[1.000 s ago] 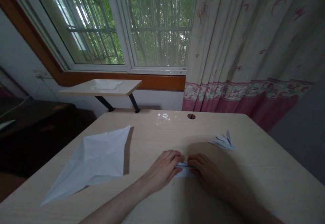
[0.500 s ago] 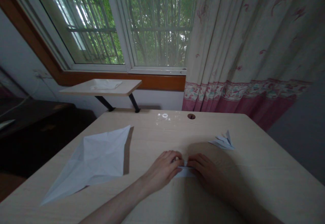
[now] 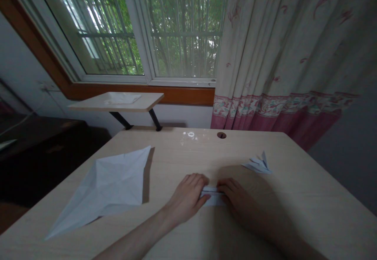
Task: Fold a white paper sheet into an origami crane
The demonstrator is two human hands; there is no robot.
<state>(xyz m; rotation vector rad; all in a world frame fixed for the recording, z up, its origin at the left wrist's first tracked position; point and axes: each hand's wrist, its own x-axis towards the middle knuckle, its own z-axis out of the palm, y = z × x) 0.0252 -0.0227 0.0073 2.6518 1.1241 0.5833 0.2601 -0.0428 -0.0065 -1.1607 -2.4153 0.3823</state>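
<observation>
A small folded strip of white paper [image 3: 213, 199] lies on the desk between my hands, with a crease line running along its length. My left hand [image 3: 191, 193] grips its left end, thumb on the near side and fingers curled over the far side. At the right end, my right hand [image 3: 235, 195] holds the paper with bent fingers; its thumb is mostly hidden. Beyond my right hand rests a small folded paper shape [image 3: 259, 163] with pointed tips. To the left lies a large creased white paper sheet [image 3: 118, 181], its edges lifted slightly off the desk.
The pale wooden desk [image 3: 176, 236] has a round cable hole [image 3: 221, 135] near its back edge. A raised shelf [image 3: 147, 102] at the back left carries a white paper or plastic piece [image 3: 123, 97]. Behind stand a barred window and a long curtain [image 3: 265, 55].
My left hand's fingers have shifted slightly left, and more of the strip's upper folded edge shows between the hands. My right hand stays nearly in place.
</observation>
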